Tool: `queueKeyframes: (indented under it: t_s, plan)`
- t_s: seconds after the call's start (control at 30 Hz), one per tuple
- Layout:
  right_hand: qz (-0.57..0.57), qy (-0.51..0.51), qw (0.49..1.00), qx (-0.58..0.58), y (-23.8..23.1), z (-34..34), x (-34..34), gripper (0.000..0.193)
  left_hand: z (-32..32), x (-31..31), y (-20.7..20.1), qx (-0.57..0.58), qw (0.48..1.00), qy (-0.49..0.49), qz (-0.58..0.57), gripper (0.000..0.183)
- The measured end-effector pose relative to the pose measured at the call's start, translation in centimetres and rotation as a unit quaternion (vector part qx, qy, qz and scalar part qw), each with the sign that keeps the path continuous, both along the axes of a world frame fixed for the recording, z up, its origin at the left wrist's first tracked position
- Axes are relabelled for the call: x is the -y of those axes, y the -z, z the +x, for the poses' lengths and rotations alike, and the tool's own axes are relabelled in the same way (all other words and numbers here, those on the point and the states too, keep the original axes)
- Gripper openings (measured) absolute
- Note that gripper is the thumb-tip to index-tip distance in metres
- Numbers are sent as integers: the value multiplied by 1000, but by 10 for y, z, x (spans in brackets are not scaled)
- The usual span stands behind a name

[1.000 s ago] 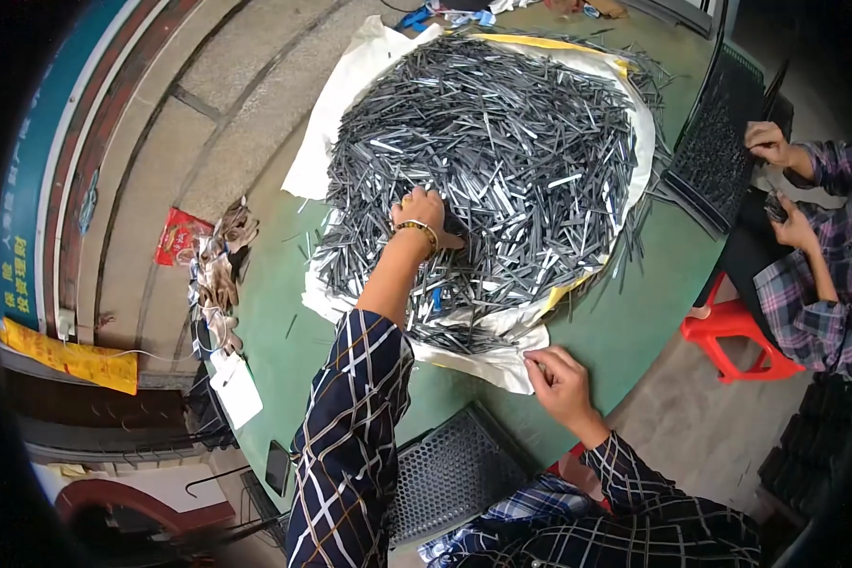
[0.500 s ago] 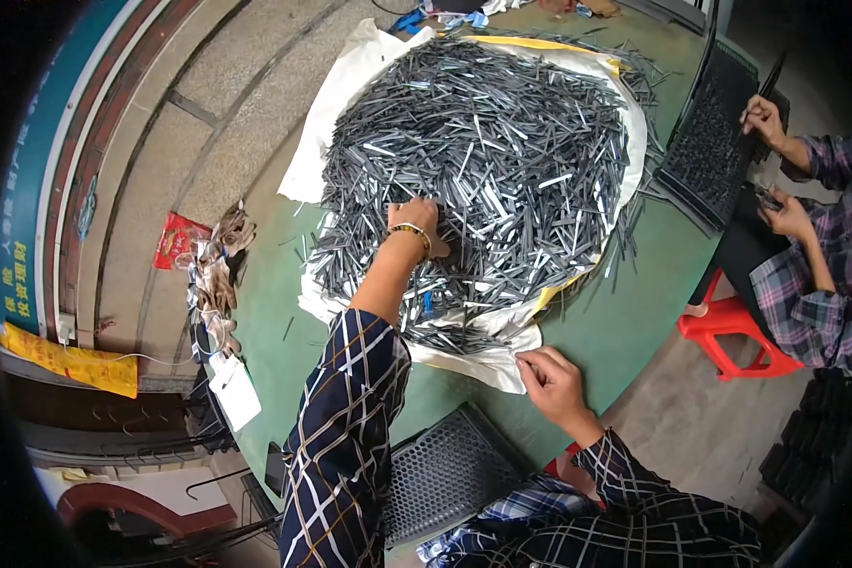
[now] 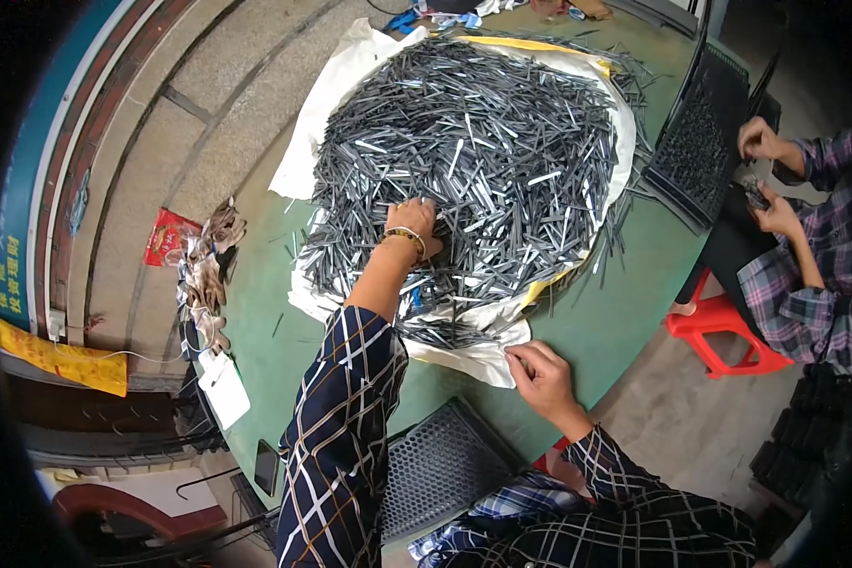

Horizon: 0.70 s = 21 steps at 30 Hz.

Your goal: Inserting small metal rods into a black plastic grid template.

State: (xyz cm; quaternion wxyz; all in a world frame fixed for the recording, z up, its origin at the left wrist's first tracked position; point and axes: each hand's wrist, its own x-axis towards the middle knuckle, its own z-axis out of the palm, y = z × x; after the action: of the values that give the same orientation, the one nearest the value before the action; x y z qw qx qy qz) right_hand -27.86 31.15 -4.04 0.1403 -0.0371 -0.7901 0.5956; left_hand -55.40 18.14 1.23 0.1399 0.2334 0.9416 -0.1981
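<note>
A large heap of thin black strips (image 3: 483,133) lies on a spread white sack (image 3: 298,142) with a yellow stripe along its edge. My left hand (image 3: 413,221), a beaded bracelet at its wrist, reaches into the near middle of the heap. Its fingers curl downward among the strips, and the fingertips are hidden, so what they hold does not show. At the sack's near right corner, my right hand (image 3: 543,377) pinches the white edge between thumb and bent fingers. A small blue piece (image 3: 417,300) shows among the strips below my left hand.
The green table (image 3: 265,364) carries a black perforated tray (image 3: 450,464) near me and another black tray (image 3: 701,133) at the right. Gloves (image 3: 204,284), a white card (image 3: 224,393) and a phone (image 3: 267,468) line the left edge. A co-worker (image 3: 805,237) sits right, beside a red stool (image 3: 729,331).
The whole view has shifted slightly, so the scene sits a little further left. My left hand stays in the heap and my right hand stays at the sack's corner.
</note>
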Motion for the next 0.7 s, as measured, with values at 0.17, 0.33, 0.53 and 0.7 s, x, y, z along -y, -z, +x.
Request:
queueKeyframes:
  t_s: [0.17,0.33,0.53,0.7]
  plan:
    - [12,2,1000,-8,3,0,1,9,0,6,6,1,1000,-6,25,57]
    - [-2,14,1000,-27,5,-5,3,8,-1,11,11,-56,997,-24,44,52]
    - [-15,30,998,-53,8,-8,3,8,-10,26,-2,-37,952,-35,301,46]
    - [-18,29,998,-56,10,-4,8,8,-17,40,-20,-15,725,-202,658,24]
